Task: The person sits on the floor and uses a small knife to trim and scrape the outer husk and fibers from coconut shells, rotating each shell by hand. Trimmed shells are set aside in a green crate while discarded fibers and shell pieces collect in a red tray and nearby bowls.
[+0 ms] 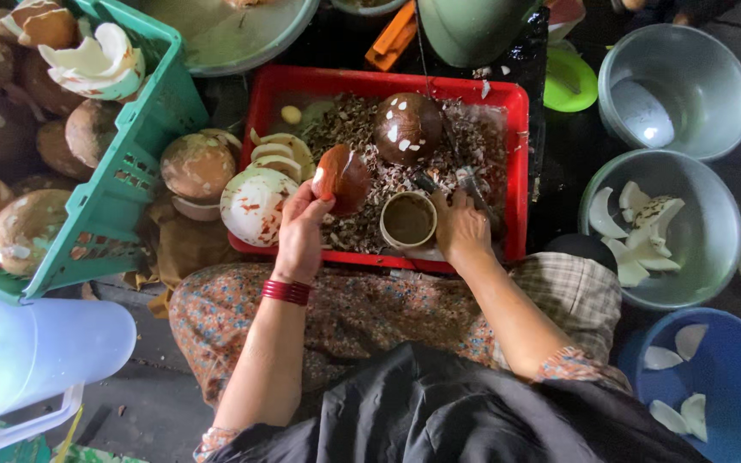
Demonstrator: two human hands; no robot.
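Left hand (pixel 302 225) clamps a part-peeled coconut piece (pixel 342 177) at frame centre, right hand (pixel 460 225) grips a blade (pixel 478 190); peeled pieces fill the grey bowl (pixel 713 257) right, unpeeled coconuts fill the green crate (pixel 143 146) upper left.

The left hand (pixel 302 225) reaches forward with the forearm bare, its fingers (pixel 317 194) curled shut around something brown. The right hand (pixel 460 225) lies knuckles up farther right, fingers folded down in a grip.

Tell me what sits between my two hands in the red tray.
In the head view, a small round cup stands between the left hand, which holds a brown coconut piece, and the right hand.
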